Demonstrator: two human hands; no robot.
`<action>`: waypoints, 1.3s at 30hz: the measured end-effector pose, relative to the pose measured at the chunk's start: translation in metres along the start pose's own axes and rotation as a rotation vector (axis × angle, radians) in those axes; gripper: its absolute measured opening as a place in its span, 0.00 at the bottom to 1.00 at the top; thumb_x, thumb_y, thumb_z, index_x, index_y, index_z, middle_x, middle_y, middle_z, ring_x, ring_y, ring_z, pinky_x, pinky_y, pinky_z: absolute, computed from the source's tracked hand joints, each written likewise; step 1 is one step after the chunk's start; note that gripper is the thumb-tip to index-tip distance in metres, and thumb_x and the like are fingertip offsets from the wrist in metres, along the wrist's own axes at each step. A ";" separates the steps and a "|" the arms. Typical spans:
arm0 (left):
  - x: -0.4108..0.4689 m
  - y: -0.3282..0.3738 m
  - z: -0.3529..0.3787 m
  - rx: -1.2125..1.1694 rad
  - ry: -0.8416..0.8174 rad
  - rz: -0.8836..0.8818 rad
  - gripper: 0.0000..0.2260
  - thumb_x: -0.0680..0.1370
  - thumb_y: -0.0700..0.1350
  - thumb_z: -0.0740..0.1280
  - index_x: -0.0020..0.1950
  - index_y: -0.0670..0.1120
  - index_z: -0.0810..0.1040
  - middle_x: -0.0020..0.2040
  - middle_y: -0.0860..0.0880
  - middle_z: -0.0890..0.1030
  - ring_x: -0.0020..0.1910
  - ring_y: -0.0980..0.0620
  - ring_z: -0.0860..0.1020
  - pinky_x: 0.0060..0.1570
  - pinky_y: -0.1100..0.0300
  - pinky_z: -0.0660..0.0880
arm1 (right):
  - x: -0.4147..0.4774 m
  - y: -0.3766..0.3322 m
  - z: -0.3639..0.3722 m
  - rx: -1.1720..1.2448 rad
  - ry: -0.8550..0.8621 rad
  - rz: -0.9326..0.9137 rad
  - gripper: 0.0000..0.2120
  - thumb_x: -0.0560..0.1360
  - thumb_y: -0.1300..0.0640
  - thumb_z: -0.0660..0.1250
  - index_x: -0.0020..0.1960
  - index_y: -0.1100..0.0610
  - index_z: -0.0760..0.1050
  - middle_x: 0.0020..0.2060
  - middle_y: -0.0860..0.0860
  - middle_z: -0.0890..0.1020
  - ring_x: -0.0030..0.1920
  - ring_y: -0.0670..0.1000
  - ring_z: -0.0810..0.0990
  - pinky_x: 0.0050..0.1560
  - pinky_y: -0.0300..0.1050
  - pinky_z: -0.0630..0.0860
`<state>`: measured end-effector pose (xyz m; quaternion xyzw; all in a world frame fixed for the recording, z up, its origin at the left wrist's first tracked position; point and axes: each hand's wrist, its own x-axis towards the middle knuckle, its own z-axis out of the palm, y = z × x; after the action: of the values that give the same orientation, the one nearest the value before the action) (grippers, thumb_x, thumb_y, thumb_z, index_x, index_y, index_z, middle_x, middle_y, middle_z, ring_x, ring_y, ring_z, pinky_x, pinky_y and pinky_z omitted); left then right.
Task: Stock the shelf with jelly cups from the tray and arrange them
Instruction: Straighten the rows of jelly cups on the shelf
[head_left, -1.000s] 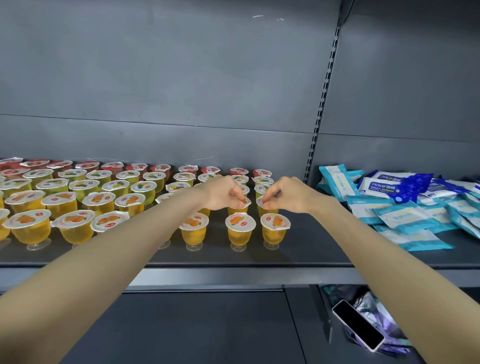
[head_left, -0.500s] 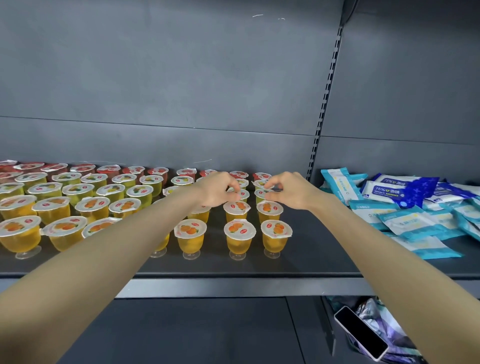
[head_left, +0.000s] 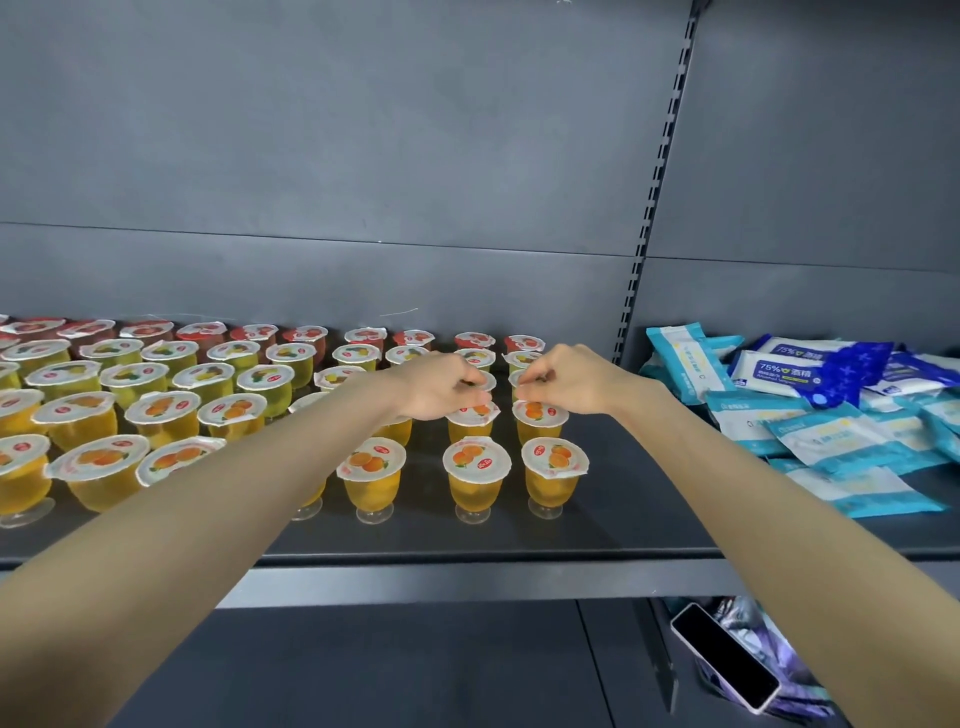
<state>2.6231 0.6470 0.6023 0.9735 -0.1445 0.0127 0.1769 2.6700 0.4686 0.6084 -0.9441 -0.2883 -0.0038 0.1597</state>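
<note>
Both hands are out over the shelf (head_left: 623, 525), side by side. The left hand (head_left: 441, 387) has its grip curled narrow, pinching the lid rim of a third-row cup (head_left: 490, 383) — the right hand (head_left: 569, 379) does the same on the next cup (head_left: 515, 379). Wipe packs (head_left: 831, 441) lie off to the right.

We are in a shop. Grey slotted shelving (head_left: 623, 519) carries rows of jelly cups (head_left: 475, 462) beside packaged wet wipes (head_left: 789, 364).
</note>
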 end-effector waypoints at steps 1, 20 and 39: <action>0.000 0.000 0.000 0.006 -0.001 0.000 0.18 0.81 0.48 0.59 0.70 0.46 0.70 0.71 0.50 0.69 0.65 0.50 0.73 0.59 0.58 0.74 | 0.000 -0.001 0.000 -0.002 -0.002 0.002 0.16 0.79 0.53 0.62 0.64 0.56 0.76 0.62 0.52 0.79 0.57 0.51 0.79 0.47 0.37 0.73; -0.069 0.018 0.006 0.065 0.270 0.116 0.19 0.80 0.52 0.60 0.69 0.47 0.71 0.69 0.48 0.71 0.67 0.49 0.69 0.65 0.53 0.68 | -0.089 -0.019 -0.002 0.020 0.174 -0.022 0.21 0.76 0.49 0.66 0.68 0.54 0.71 0.68 0.51 0.71 0.68 0.52 0.69 0.63 0.45 0.65; -0.108 0.035 0.042 0.262 0.263 0.115 0.20 0.78 0.47 0.65 0.70 0.49 0.70 0.70 0.50 0.71 0.66 0.49 0.71 0.63 0.54 0.72 | -0.124 -0.025 0.031 -0.073 0.220 -0.065 0.18 0.76 0.57 0.68 0.65 0.52 0.75 0.61 0.52 0.78 0.58 0.52 0.75 0.54 0.47 0.73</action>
<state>2.5085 0.6304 0.5664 0.9683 -0.1724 0.1685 0.0650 2.5500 0.4298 0.5737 -0.9334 -0.2990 -0.1229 0.1558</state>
